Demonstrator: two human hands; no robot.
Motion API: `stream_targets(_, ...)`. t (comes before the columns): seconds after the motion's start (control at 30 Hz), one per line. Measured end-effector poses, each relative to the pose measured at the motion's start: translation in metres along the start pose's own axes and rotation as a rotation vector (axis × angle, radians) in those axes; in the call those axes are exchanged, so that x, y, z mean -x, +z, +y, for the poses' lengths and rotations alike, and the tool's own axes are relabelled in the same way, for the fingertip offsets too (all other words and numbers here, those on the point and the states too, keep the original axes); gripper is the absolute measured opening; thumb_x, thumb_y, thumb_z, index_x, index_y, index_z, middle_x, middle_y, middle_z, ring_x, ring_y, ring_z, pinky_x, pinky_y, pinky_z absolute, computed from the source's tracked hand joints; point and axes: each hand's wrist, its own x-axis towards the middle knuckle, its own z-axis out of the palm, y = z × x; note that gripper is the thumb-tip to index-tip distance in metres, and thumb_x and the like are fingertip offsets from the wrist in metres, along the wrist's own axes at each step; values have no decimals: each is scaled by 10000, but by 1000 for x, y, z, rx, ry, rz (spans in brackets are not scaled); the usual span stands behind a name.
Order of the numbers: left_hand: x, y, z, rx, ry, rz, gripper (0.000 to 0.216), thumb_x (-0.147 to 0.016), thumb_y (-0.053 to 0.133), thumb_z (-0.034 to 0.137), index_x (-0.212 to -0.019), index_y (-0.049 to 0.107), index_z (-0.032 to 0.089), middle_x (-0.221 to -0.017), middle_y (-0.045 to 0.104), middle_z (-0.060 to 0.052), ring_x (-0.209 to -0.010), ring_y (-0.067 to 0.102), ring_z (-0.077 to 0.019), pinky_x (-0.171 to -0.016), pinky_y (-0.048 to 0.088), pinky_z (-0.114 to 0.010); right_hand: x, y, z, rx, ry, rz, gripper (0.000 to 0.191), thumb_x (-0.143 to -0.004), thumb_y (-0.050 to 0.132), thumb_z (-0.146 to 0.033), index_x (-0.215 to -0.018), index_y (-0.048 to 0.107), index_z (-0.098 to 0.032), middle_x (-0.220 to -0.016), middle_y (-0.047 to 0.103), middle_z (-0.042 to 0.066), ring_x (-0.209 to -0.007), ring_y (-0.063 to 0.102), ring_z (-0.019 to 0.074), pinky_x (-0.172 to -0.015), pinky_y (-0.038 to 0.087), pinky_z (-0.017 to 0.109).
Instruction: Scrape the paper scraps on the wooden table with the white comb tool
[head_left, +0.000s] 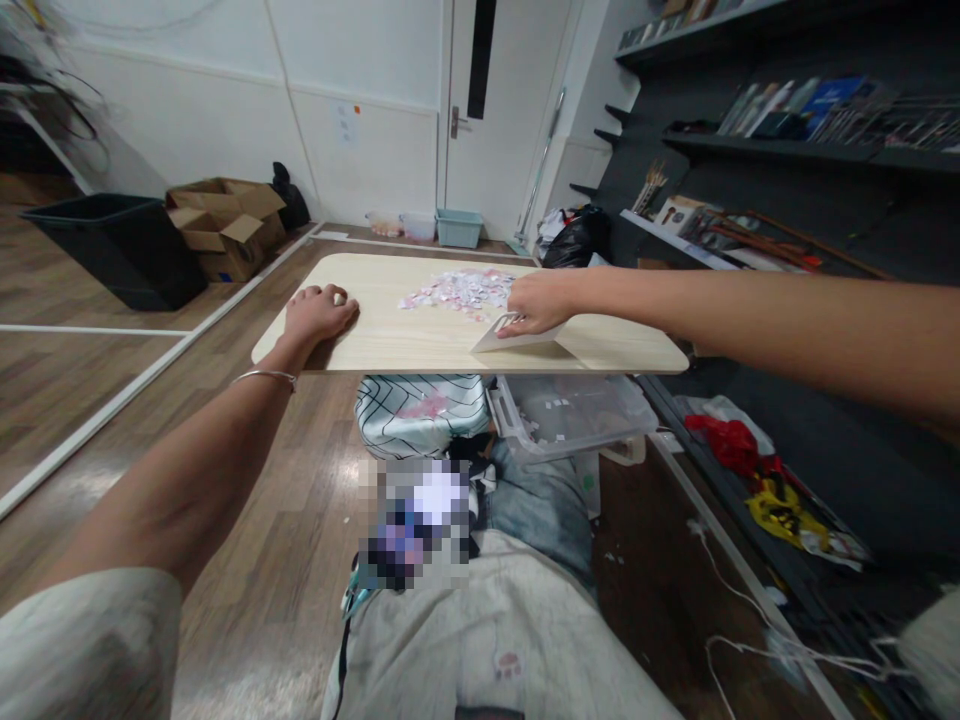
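Pale wooden table [420, 348] bears paper scraps [459, 290], a white scraper [517, 338].

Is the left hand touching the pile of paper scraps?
No; the left hand lies on the table's left edge, apart from the scraps.

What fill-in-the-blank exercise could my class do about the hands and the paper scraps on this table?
1. The pile of paper scraps lies on the table, close to the ____ hand.
2. A silver bracelet circles the ____ wrist.
3. The right hand holds a flat scraper whose colour is ____.
Missing words: right; left; white.
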Motion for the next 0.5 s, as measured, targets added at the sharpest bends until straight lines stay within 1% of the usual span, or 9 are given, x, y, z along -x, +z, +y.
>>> stream_targets(0.1, 0, -1, 0, -1, 0, 0, 644, -936, 417, 566, -1382, 681, 185, -1433, 663, -237, -1370, 570, -448, -1141, 446, -564, 0, 0, 7, -7, -31, -20, 693, -1012, 517, -731, -998, 826, -112, -1084, 806, 209, -1081, 727, 307, -936, 477, 467)
stream_targets(0.2, 1, -2, 0, -11, 0, -5, 660, -937, 402, 573, -1397, 677, 188, -1432, 665, -237, -1374, 576, -446, -1142, 451, -558, -2, 6, 16, -65, -41, -3, 765, -1011, 425, -801, -997, 804, -136, -1153, 802, 182, -1186, 707, 304, -997, 480, 500)
stream_targets(0.27, 1, -3, 1, -16, -2, -11, 674, -936, 394, 579, -1406, 674, 184, -1436, 663, -241, -1381, 577, -443, -1145, 452, -551, -5, 8, 21, -94, -26, 0, 794, -1012, 388, -815, -977, 791, -131, -1167, 800, 179, -1245, 688, 308, -1029, 478, 516)
stream_targets(0.3, 1, -3, 1, -16, -3, -13, 678, -936, 391, 580, -1406, 674, 182, -1438, 661, -244, -1383, 576, -443, -1146, 452, -550, -6, 8, 22, -98, -15, -9, 789, -1008, 402, -814, -960, 786, -126, -1164, 800, 180, -1264, 681, 315, -1040, 477, 524)
stream_targets(0.37, 1, -3, 1, -10, -1, -12, 682, -936, 388, 581, -1405, 676, 179, -1441, 659, -250, -1383, 573, -448, -1147, 450, -552, -6, 6, 22, -101, 4, -47, 744, -986, 486, -798, -914, 781, -118, -1141, 803, 180, -1279, 672, 335, -1055, 475, 541)
stream_targets(0.43, 1, -3, 1, -2, 2, -8, 679, -936, 388, 582, -1402, 679, 182, -1440, 660, -248, -1380, 571, -450, -1147, 447, -552, -5, 2, 21, -128, 12, -77, 679, -961, 579, -758, -866, 775, -115, -1108, 807, 178, -1277, 671, 350, -1062, 473, 551)
stream_targets(0.5, 1, -3, 1, 3, 1, -7, 668, -935, 393, 582, -1395, 682, 194, -1435, 666, -238, -1380, 568, -446, -1147, 445, -550, -3, -1, 19, -185, 14, -80, 617, -951, 636, -708, -835, 768, -116, -1088, 809, 175, -1273, 671, 354, -1064, 473, 553)
